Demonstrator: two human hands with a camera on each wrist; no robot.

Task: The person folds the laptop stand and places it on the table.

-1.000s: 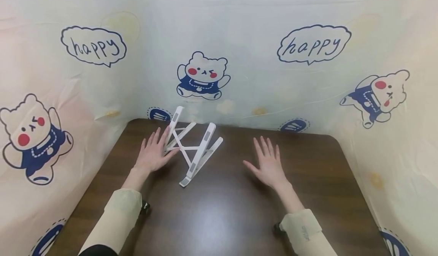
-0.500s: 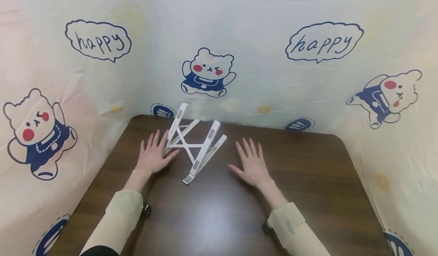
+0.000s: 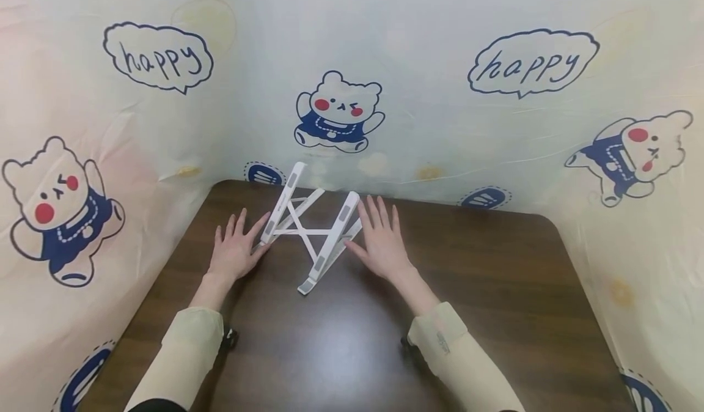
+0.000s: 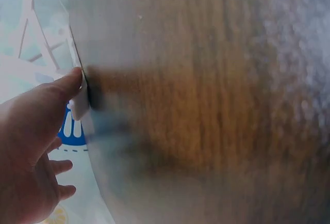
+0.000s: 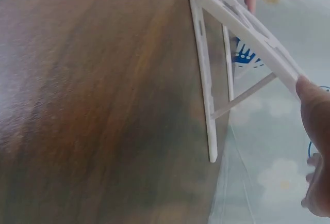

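A white foldable laptop stand (image 3: pixel 333 235) stands unfolded on the table, its two slanted side arms joined by crossed bars. At its left side is my left hand (image 3: pixel 233 256), fingers straight and spread, index finger and thumb tips right by the left arm. My right hand (image 3: pixel 385 244) lies along the right arm, fingers extended and thumb spread toward the lower part. In the right wrist view, the right thumb (image 5: pixel 309 92) meets the slanted arm of the stand (image 5: pixel 252 43). The left wrist view shows the left thumb (image 4: pixel 67 84) at the stand's white end.
The dark wooden table (image 3: pixel 495 290) has rounded far corners. Pale cloth (image 3: pixel 418 125) printed with bears and "happy" bubbles hangs behind it and along both sides. Black straps (image 3: pixel 230 338) show at the wrists.
My right hand has moved left across the table to the stand's right side. My left hand has shifted slightly left, its index finger spreading toward the stand. The head view has tilted slightly.
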